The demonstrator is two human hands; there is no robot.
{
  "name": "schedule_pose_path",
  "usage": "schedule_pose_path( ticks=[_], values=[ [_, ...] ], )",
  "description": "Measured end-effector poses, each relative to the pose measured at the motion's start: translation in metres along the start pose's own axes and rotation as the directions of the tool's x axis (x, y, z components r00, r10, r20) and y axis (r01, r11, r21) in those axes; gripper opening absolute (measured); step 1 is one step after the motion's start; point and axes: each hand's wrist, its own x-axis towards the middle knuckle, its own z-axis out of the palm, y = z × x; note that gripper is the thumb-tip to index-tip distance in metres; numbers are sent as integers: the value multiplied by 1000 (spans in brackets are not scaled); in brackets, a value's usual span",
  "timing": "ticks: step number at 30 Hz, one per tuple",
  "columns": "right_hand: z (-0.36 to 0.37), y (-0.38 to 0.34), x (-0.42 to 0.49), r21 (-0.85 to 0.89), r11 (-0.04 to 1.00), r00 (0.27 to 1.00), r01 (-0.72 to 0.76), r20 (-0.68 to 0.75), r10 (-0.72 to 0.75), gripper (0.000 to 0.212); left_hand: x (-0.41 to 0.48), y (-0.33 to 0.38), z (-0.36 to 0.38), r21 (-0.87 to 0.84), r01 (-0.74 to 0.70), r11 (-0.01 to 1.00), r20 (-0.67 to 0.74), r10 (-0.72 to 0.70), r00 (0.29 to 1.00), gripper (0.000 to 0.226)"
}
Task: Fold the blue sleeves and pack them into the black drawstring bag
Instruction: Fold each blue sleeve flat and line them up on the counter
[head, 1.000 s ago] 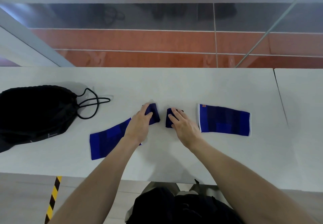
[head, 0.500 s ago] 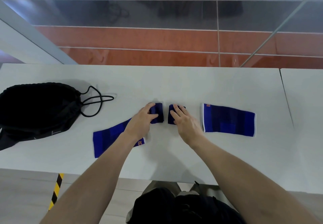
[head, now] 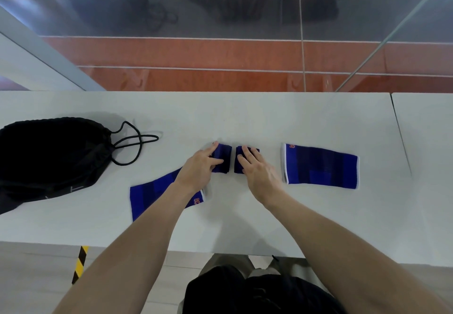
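Note:
Two small folded blue sleeves lie side by side at the table's middle, a narrow gap between them. My left hand presses its fingers on the left folded sleeve. The fingers of my right hand lie flat and straight on the right folded sleeve. A long flat blue sleeve runs out from under my left wrist toward the near left. Another flat blue sleeve lies to the right of my right hand. At the far left sits the black drawstring bag, its cord looped toward the centre.
The white table has a seam on its right side. Its near edge runs just in front of my body. Behind the far edge stands a glass wall, and yellow-black tape marks the floor below left.
My left hand has slid its small folded sleeve to the right, closing the gap to the one under my right hand. The flat sleeves and the bag have not moved.

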Motion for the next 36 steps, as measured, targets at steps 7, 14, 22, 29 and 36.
schedule_pose_path(
  ticks=[7, 14, 22, 29, 36],
  values=[
    [-3, -4, 3, 55, 998, 1000, 16, -13, -15, 53, 4, 2, 6, 28, 13, 1000, 7, -14, 1000, 47],
    [-7, -5, 5, 86, 996, 999, 5, -44, -2, 39, 2, 9, -4, -63, 69, 996, -41, -72, 997, 40],
    [-29, -3, -5, 1, 999, 999, 47, -11, -47, 27, -29, 17, -24, -34, 108, 994, -144, -112, 983, 42],
    [-41, -16, -32, -45, 998, 986, 51, 159, -43, 18, -82, -27, -14, 128, 417, 900, -86, -408, 909, 66],
    [-15, -60, -41, 153, 984, 946, -87, 323, 33, 41, -119, -38, 17, 214, 442, 871, 41, -460, 887, 121]
  ],
)
